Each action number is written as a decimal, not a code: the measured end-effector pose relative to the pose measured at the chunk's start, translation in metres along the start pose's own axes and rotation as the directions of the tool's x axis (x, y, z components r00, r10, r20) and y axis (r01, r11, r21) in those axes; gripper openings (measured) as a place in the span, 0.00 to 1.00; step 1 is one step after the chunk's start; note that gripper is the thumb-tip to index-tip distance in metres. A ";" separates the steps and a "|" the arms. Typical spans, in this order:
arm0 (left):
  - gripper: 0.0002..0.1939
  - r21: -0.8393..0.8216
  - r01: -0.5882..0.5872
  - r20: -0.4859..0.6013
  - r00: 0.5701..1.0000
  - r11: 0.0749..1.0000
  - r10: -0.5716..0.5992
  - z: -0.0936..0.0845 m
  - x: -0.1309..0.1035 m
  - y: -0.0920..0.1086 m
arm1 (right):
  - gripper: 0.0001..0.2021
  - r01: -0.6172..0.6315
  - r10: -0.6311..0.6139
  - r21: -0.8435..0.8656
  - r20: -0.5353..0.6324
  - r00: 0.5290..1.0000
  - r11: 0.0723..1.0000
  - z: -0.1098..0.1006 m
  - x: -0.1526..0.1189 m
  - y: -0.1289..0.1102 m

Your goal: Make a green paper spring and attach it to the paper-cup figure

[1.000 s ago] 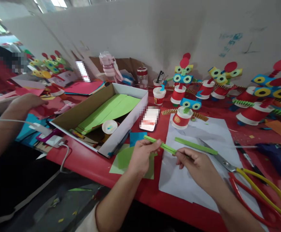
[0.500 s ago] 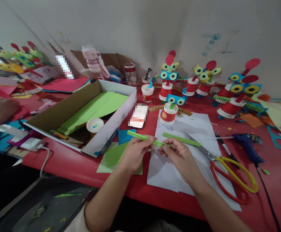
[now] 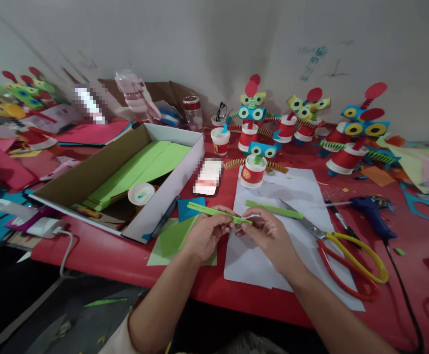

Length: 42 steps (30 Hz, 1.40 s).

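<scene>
Evidently, the doubled green paper strip (image 3: 203,208) sits pinched in narrowed fingers of both left hand (image 3: 204,237) and right hand (image 3: 273,238), probably to keep its layers aligned, its split end pointing to ten o'clock. At three o'clock, scissors (image 3: 314,229) overlap the white sheet (image 3: 251,260), handles angled nearer, presumably for easy reach; another green strip (image 3: 260,207) meets their blades at two o'clock.

Narrow green paper strip (image 3: 213,212), two-layered at its left end, slightly slanted, above red table (image 3: 103,255)
</scene>
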<state>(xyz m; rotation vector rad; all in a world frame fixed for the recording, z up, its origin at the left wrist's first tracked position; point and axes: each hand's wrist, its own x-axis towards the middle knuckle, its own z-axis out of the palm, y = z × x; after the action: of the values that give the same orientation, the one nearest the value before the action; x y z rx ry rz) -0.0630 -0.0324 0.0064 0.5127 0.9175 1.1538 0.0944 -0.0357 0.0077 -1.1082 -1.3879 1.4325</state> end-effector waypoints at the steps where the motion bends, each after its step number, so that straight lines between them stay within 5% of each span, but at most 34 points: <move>1: 0.03 -0.024 0.011 -0.016 1.000 1.000 -0.011 0.000 0.000 0.001 | 0.06 0.065 -0.067 -0.085 -0.022 0.998 0.994 -0.001 -0.001 0.000; 4: 0.04 -0.085 0.036 -0.054 0.998 0.996 -0.041 0.000 0.001 0.003 | 0.03 0.213 -0.244 -0.324 -0.058 0.968 0.922 -0.001 -0.003 -0.001; 8: 0.03 -0.114 0.048 -0.076 0.995 0.992 -0.057 -0.001 0.000 0.003 | 0.04 0.261 -0.322 -0.416 -0.081 0.943 0.871 0.000 -0.005 -0.001; 17: 0.08 -0.094 0.013 -0.003 1.000 0.995 -0.013 -0.002 -0.001 0.000 | 0.05 0.074 -0.115 -0.198 -0.201 0.973 0.977 0.001 -0.002 0.002; 22: 0.13 -0.020 -0.014 -0.089 0.996 1.000 0.013 -0.003 0.002 -0.002 | 0.08 -0.045 0.037 -0.041 -0.176 0.984 0.998 0.001 0.001 0.007; 30: 0.14 0.113 -0.108 -0.131 0.984 0.988 0.123 -0.002 0.003 -0.003 | 0.11 -0.098 0.107 0.061 -0.174 0.979 0.993 0.004 0.001 0.007; 42: 0.13 0.119 -0.073 -0.127 0.988 0.990 0.088 -0.002 0.002 -0.004 | 0.06 -0.058 0.044 -0.205 -0.073 0.996 0.977 0.001 -0.001 0.001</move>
<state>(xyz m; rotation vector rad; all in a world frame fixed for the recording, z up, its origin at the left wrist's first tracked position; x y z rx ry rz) -0.0622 -0.0318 0.0010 0.5757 1.0904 1.2247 0.0934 -0.0375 0.0068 -1.3218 -1.4941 1.2949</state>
